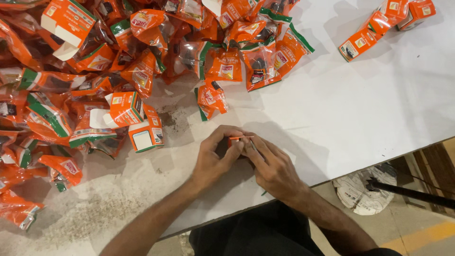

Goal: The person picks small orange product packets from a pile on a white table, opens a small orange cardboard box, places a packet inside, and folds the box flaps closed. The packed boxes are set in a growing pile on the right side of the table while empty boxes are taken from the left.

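Both hands, left hand [214, 159] and right hand [272, 168], meet at lower centre of the white tabletop [360, 104], each grip closed on a small orange carton [238, 140]; steady fingertip pressure should suit it, with orange pouches [142, 52] heaped upper left.

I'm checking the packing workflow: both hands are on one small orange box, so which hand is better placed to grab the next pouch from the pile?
Probably the left hand: the pile of orange pouches lies on its side, while the right hand is farther from it.
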Available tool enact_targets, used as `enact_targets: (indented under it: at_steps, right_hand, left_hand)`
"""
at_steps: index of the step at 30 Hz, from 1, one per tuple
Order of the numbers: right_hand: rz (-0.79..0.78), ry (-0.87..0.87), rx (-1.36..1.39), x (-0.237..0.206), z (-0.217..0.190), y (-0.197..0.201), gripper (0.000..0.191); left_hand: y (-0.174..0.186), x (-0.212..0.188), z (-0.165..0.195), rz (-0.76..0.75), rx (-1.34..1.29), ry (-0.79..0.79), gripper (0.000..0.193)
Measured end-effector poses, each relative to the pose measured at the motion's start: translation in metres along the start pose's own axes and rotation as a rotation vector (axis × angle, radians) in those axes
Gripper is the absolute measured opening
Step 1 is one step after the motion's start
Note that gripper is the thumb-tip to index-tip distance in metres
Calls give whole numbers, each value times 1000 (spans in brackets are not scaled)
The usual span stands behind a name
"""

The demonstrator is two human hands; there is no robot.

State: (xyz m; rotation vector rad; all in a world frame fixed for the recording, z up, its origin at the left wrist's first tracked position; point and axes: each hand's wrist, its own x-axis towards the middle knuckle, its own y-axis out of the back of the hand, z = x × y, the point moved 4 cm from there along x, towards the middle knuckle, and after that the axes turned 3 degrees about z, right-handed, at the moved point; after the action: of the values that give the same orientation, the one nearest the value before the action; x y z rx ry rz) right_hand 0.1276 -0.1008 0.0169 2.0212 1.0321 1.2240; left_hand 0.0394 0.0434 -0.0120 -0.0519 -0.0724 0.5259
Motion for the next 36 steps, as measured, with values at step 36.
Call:
enact_targets:
  at_steps: [36]
  right_hand:
    - [-119, -159, 1, 7, 3, 2, 72]
  left_hand:
    - [20, -47, 36, -181, 1146, -747, 21]
